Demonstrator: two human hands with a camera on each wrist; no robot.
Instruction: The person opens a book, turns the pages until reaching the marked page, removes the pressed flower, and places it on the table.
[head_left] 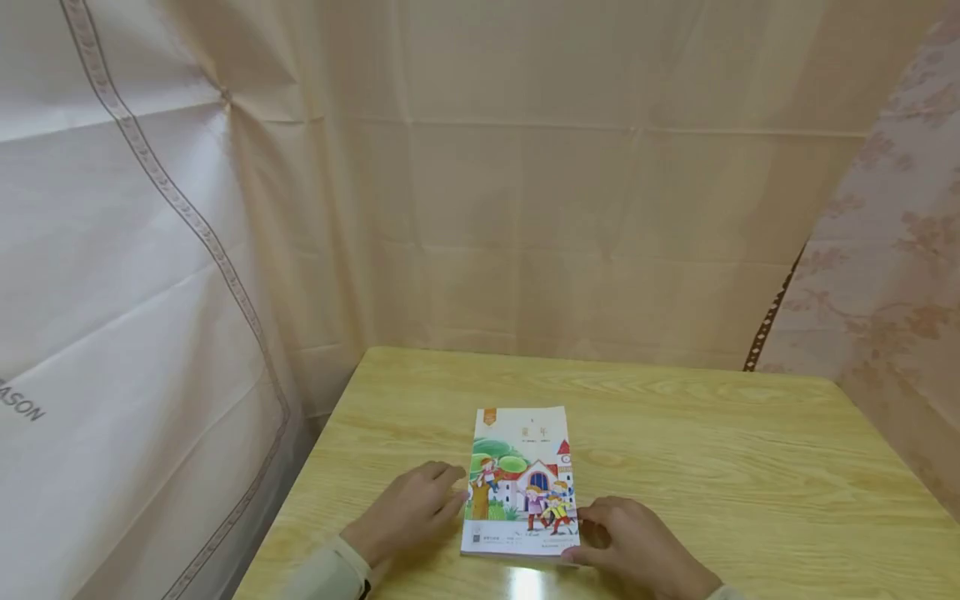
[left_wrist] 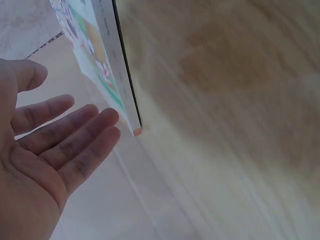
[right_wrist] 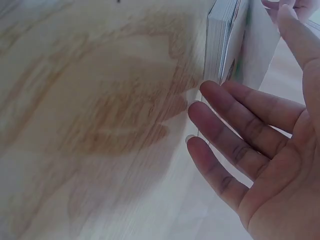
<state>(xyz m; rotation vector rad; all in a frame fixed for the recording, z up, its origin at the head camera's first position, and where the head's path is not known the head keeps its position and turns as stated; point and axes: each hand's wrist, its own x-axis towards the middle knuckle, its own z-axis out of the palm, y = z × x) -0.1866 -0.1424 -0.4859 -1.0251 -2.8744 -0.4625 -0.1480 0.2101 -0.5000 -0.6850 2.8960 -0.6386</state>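
A closed paperback book [head_left: 519, 479] lies flat on the wooden table, its cover drawn with children, a tree and a red-roofed house. My left hand [head_left: 415, 506] is beside its left edge; the left wrist view has the loosely extended fingers [left_wrist: 82, 162] next to the spine [left_wrist: 117, 65], apart from it. On the opposite side is my right hand [head_left: 636, 540], its thumb by the lower right corner. In the right wrist view the fingertips [right_wrist: 200, 111] are close to the page edges [right_wrist: 220, 47]; whether they touch them I cannot tell.
The pale wood-grain table [head_left: 720, 467] reaches out on both sides of the book. Behind it hangs a beige cloth [head_left: 525, 208], with a white cloth [head_left: 135, 317] on the left and a floral one [head_left: 892, 275] on the right.
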